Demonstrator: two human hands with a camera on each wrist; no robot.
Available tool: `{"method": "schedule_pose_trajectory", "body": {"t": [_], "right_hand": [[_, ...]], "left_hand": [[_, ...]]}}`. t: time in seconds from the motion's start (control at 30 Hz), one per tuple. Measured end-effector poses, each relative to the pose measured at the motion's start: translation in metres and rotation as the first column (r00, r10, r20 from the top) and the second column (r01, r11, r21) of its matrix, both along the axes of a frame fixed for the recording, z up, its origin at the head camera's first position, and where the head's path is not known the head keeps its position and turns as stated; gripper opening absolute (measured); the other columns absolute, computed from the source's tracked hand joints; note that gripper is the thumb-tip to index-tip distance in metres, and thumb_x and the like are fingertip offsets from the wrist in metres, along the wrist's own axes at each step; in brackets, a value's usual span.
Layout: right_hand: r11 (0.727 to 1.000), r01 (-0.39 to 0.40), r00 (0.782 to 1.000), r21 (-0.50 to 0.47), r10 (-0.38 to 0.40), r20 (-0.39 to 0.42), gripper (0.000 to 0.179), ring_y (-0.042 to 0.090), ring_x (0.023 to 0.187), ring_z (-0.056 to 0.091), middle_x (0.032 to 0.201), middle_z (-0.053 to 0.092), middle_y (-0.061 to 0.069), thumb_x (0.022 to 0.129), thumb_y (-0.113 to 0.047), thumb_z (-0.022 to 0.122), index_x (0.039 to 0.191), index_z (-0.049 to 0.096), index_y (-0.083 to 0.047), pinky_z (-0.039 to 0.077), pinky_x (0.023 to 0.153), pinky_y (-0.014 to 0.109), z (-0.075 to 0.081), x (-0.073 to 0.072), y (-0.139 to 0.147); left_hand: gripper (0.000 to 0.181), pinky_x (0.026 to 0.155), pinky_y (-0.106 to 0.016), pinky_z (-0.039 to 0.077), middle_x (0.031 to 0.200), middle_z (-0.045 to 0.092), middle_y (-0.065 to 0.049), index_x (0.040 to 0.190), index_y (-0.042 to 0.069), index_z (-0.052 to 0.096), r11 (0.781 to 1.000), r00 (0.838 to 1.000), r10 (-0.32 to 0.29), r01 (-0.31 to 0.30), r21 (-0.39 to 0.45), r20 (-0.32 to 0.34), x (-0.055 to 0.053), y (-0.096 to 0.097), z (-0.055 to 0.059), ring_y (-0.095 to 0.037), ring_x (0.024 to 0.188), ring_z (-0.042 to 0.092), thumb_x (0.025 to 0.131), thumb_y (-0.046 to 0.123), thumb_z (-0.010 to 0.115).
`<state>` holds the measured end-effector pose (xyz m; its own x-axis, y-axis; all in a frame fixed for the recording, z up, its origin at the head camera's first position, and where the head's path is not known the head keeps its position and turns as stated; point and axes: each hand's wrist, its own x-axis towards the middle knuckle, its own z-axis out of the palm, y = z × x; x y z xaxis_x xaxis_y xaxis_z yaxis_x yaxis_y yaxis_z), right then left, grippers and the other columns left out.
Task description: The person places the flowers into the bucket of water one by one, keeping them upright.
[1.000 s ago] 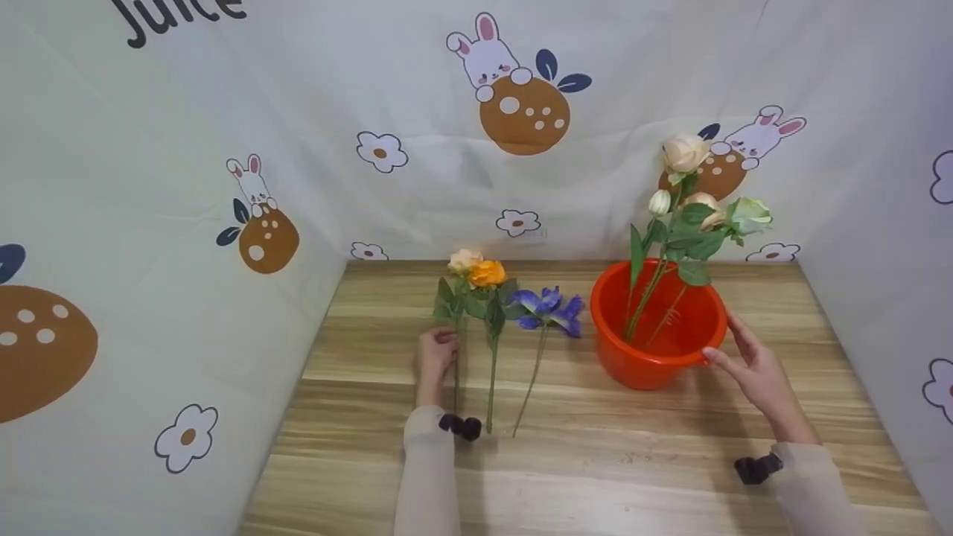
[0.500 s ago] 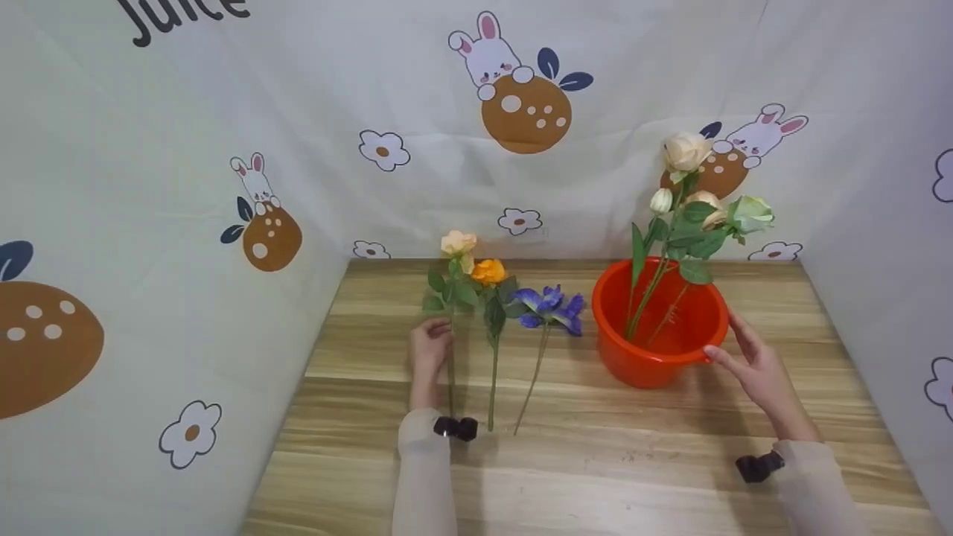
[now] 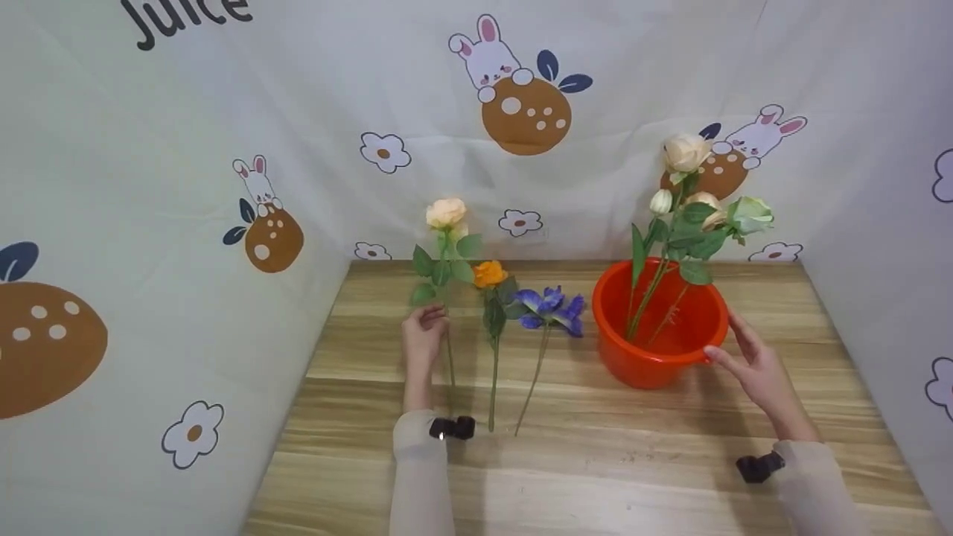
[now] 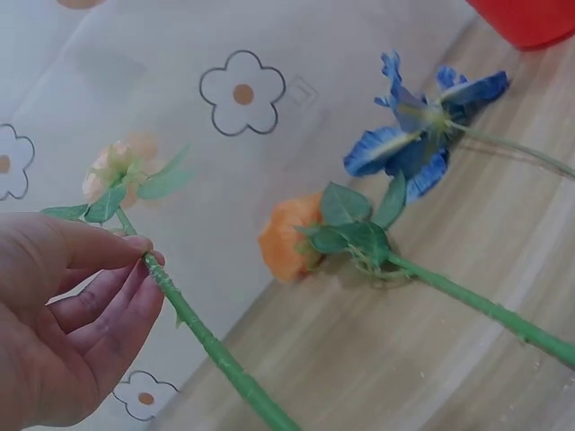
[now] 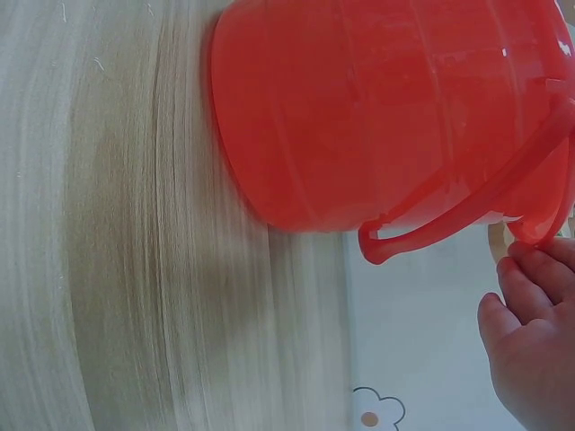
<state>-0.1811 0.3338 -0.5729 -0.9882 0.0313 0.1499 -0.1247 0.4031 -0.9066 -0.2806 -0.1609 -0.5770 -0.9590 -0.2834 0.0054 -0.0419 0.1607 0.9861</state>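
Note:
My left hand (image 3: 424,335) pinches the green stem of a peach rose (image 3: 446,214) between thumb and fingertips. The rose stands raised at a tilt, its bloom in front of the wall cloth. In the left wrist view, the stem (image 4: 211,341) runs down past the fingers. An orange rose (image 3: 490,274) and a purple-blue iris (image 3: 549,309) lie to the right on the table. My right hand (image 3: 759,376) rests against the right side of a red bucket (image 3: 648,368), thumb and fingers extended at its rim. In the right wrist view, the fingertips (image 5: 521,256) touch the bucket near the rim.
Inside the bucket, cream roses (image 3: 686,152), a pale green rose (image 3: 750,216) and a white bud (image 3: 660,202) lean toward the back right. A printed cloth (image 3: 417,82) encloses the wooden table (image 3: 566,476) at the back and sides. The bucket's red handle (image 5: 467,202) hangs down outside.
My left hand has moved slightly up and left, lifting the peach rose away from the orange rose. My right hand and the bucket have stayed in place.

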Motion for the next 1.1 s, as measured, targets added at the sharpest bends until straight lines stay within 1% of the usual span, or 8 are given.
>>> {"method": "schedule_pose_trajectory", "body": {"t": [0.17,0.27,0.37,0.43,0.63,0.77,0.93,1.1], "right_hand": [[1.000,-0.003,1.000,0.001,0.003,-0.004,0.076,0.007,0.152,0.022,0.161,0.022,0.026,0.095,-0.014,0.067,0.157,0.024,-0.005,0.023,0.107,-0.002,-0.001,0.000,0.001],[1.000,-0.003,1.000,-0.002,0.003,0.017,0.077,0.012,0.154,0.019,0.163,0.020,0.024,0.096,-0.016,0.066,0.158,0.022,-0.007,0.022,0.106,-0.003,-0.001,0.000,0.002],[1.000,0.002,1.000,0.004,-0.003,0.029,0.077,0.019,0.154,0.018,0.163,0.019,0.024,0.096,-0.018,0.066,0.158,0.021,-0.007,0.022,0.106,-0.003,-0.001,0.000,0.002],[1.000,0.005,0.999,0.010,-0.005,0.034,0.078,0.022,0.154,0.018,0.163,0.019,0.023,0.096,-0.019,0.066,0.158,0.021,-0.007,0.022,0.106,-0.003,-0.001,0.000,0.003],[1.000,0.003,0.999,0.028,-0.004,0.041,0.078,0.029,0.154,0.018,0.163,0.020,0.022,0.096,-0.021,0.067,0.159,0.021,-0.009,0.022,0.104,-0.004,-0.001,0.000,0.003],[1.000,0.006,1.000,0.029,-0.007,0.024,0.078,0.024,0.154,0.019,0.163,0.021,0.023,0.096,-0.019,0.067,0.158,0.022,-0.007,0.023,0.104,-0.004,-0.001,0.000,0.003],[1.000,0.008,1.000,0.029,-0.008,0.005,0.077,0.012,0.153,0.022,0.162,0.022,0.026,0.096,-0.017,0.067,0.157,0.023,-0.005,0.023,0.104,-0.004,-0.002,0.000,0.002],[0.999,0.005,1.000,0.034,-0.005,0.012,0.077,0.017,0.154,0.021,0.162,0.021,0.026,0.096,-0.019,0.067,0.158,0.022,-0.005,0.022,0.104,-0.004,-0.002,0.001,0.002]], "left_hand": [[0.028,0.072,-0.021,0.053,0.116,0.066,-0.028,0.118,-0.008,0.064,0.998,0.999,0.012,-0.009,0.062,-0.053,0.000,0.005,0.013,-0.019,0.093,0.066,0.090,-0.005,0.063],[0.029,0.068,-0.020,0.053,0.114,0.066,-0.026,0.119,-0.008,0.063,0.996,0.997,0.007,-0.001,0.086,-0.072,-0.001,0.011,0.022,-0.011,0.087,0.065,0.090,-0.004,0.063],[0.030,0.066,-0.019,0.053,0.111,0.068,-0.024,0.118,-0.009,0.063,0.995,0.995,0.000,0.010,0.103,-0.099,-0.001,0.017,0.032,-0.008,0.084,0.064,0.088,-0.005,0.064],[0.029,0.065,-0.018,0.053,0.108,0.069,-0.022,0.117,-0.010,0.063,0.993,0.993,-0.001,0.015,0.113,-0.116,-0.002,0.022,0.038,-0.008,0.084,0.065,0.088,-0.006,0.065],[0.029,0.070,-0.017,0.054,0.111,0.067,-0.028,0.116,-0.009,0.064,0.993,0.985,-0.013,0.033,0.117,-0.173,-0.003,0.035,0.054,-0.012,0.088,0.067,0.087,-0.007,0.067],[0.029,0.073,-0.019,0.056,0.113,0.066,-0.030,0.116,-0.008,0.065,0.992,0.979,-0.045,0.068,0.110,-0.198,-0.003,0.044,0.063,-0.014,0.090,0.067,0.087,-0.006,0.068],[0.028,0.072,-0.022,0.057,0.110,0.068,-0.024,0.116,-0.005,0.065,0.990,0.974,-0.071,0.095,0.103,-0.214,-0.004,0.055,0.074,-0.015,0.089,0.067,0.088,-0.004,0.068],[0.027,0.072,-0.020,0.057,0.109,0.069,-0.022,0.115,-0.005,0.065,0.990,0.963,-0.087,0.112,0.083,-0.256,-0.005,0.065,0.085,-0.016,0.088,0.065,0.088,-0.006,0.069]]}}
